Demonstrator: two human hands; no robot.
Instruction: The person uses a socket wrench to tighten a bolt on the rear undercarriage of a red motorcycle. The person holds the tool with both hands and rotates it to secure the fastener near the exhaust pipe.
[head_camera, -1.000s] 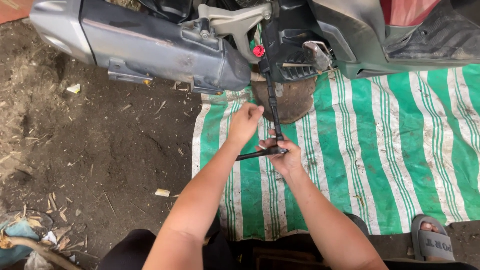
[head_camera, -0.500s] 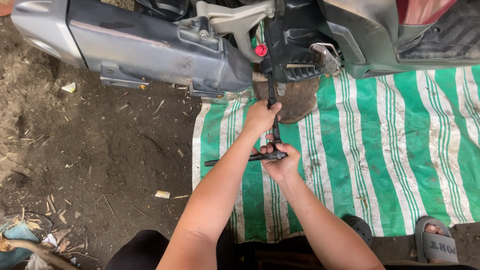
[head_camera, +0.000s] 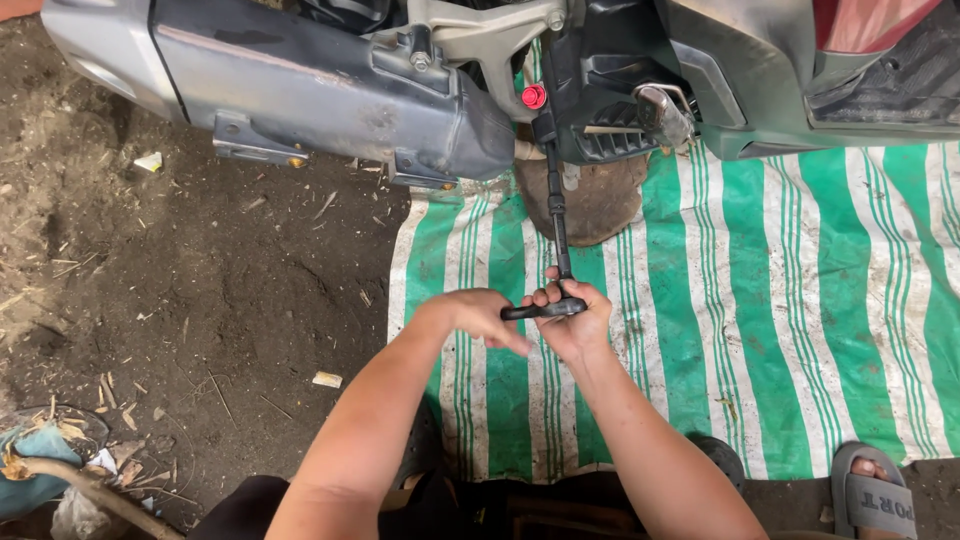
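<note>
Viewing downward at a long black T-handle wrench (head_camera: 556, 215), its shaft running near to far, from the hands up to the underside of a scooter engine (head_camera: 590, 90) beside a red cap (head_camera: 534, 96). Standing almost straight away from the person, long axis leaning only slightly left at the far end; far tip disappearing into the dark engine casing, so exact seating not telling from this view. Crossbar handle (head_camera: 540, 310) lying left to right at the near end of the shaft, at right angles to it. Right hand (head_camera: 572, 322) closing around the junction of shaft and crossbar, fingers wrapping over the bar, gripping the wrench firmly. Left hand (head_camera: 478, 315) sitting just left of the crossbar's left end, fingers loosely curling and pointing right toward the bar, palm down; touching the bar tip or hovering just apart, not telling for certain, and holding nothing clearly. Right hand therefore being the nearer and the only sure grip; crossbar lying immediately right of the left hand. Grey exhaust muffler (head_camera: 300, 90) stretching across the far left, above bare dirt ground (head_camera: 200, 300). Green and white striped tarp (head_camera: 780, 330) spreading beneath the hands and to the right. Brown block (head_camera: 600, 205) resting under the engine, just behind the shaft. Grey sandal (head_camera: 878, 495) showing at the near right corner.
</note>
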